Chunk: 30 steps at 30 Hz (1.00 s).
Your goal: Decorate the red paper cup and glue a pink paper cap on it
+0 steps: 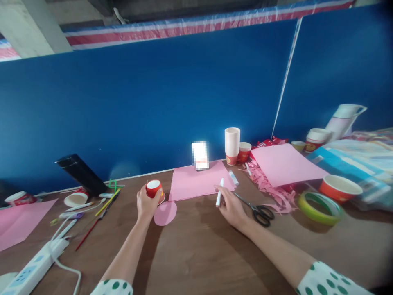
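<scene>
My left hand (145, 205) is wrapped round a small red paper cup (155, 189), its white inside facing up. Beside that cup a pink paper circle (166, 213) lies flat on the brown table. Between the fingers of my right hand (232, 208) is a white marker pen (220, 194), held nearly upright. Pink paper sheets (190, 182) lie between my hands, reaching back to the blue partition. Close to my right hand are black-handled scissors (263, 215) and a small white tube (233, 178).
Stacked paper cups (232, 143) stand at the back. On the right are shredded pink paper (276, 190), a yellow-green tape roll (321, 209) and a wide paper bowl (340, 189). To the left lie a black bottle (82, 176), brushes (98, 223) and a power strip (33, 268).
</scene>
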### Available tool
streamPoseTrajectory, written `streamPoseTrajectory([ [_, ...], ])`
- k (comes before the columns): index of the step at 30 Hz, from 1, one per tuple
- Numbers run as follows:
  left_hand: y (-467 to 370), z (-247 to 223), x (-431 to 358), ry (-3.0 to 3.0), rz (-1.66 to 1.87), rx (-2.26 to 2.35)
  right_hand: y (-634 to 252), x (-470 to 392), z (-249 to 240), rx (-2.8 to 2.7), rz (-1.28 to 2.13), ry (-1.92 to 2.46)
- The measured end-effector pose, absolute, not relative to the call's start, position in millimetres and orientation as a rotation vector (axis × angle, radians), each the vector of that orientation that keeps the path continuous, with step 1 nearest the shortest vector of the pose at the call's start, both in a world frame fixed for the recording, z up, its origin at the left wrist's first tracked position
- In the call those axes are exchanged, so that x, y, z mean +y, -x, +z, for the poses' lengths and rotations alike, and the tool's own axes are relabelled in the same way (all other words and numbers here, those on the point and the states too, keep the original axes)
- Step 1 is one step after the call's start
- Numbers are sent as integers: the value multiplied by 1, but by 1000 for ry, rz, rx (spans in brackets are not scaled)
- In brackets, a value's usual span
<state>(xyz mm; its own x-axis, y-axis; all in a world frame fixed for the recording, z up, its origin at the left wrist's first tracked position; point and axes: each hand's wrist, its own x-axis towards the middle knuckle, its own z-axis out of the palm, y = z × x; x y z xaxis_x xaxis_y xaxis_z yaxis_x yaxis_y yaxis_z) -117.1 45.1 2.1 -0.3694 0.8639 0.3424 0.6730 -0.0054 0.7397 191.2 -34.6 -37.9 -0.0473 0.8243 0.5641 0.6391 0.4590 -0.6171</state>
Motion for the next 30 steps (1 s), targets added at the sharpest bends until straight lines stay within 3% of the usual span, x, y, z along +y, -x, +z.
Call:
streamPoseTrajectory([
  [12, 116, -30, -2, -1700, 1145, 2244, -198, -34, -33, -1824, 293, 1231],
  [20, 110, -50, -39, -2469, 659, 1925, -201, -33, -31, -1891, 372, 1207],
  [30, 68, -36, -78, -2537, 407, 1603, -207, -37, -12, -1897, 455, 1206],
])
